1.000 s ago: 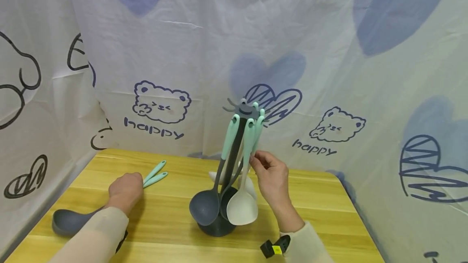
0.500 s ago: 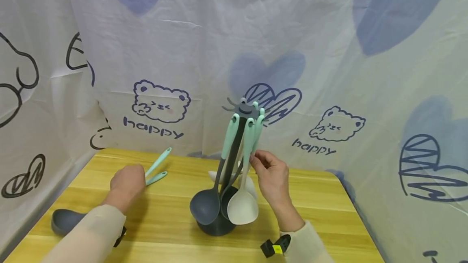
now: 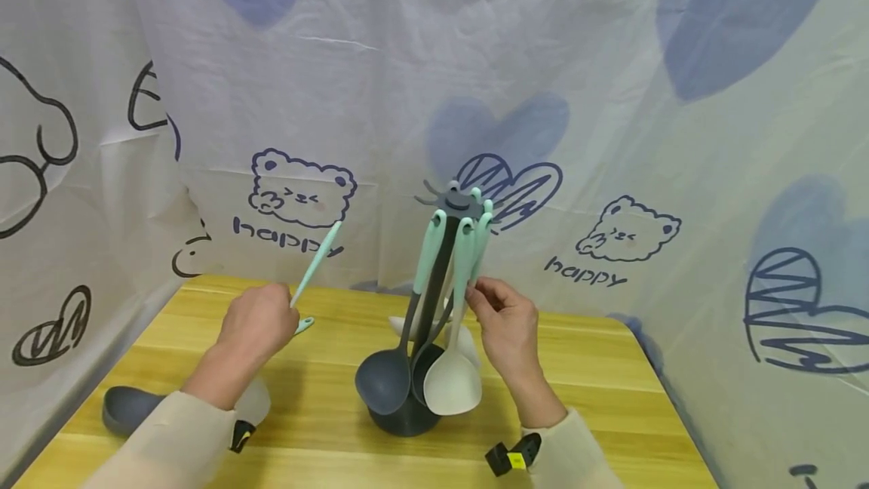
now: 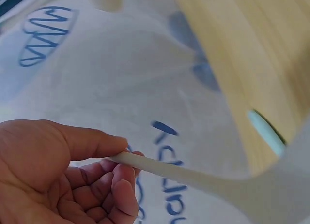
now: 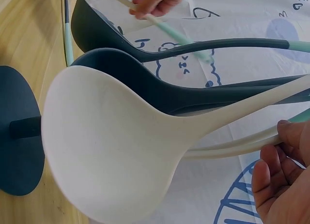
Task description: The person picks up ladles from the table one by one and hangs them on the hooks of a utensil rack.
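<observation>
My left hand pinches the pale stem of a white kitchen utensil between thumb and fingers. Its mint handle slants up to the right, and its wide white head hangs below the hand, partly hidden. At centre stands a dark grey utensil stand, hung with a grey ladle, a white ladle and several other utensils. My right hand is at the stand's right side. In the right wrist view its thumb and finger pinch the white stem of a hanging utensil whose head is hidden.
A dark grey ladle lies on the wooden table at the left. Beyond my left hand a mint handle end shows on the table. A printed cloth hangs behind the table.
My left hand has lifted the white utensil off the table, moving up and to the right, and the mint handle has tipped steeper. The right hand stays at the stand.
</observation>
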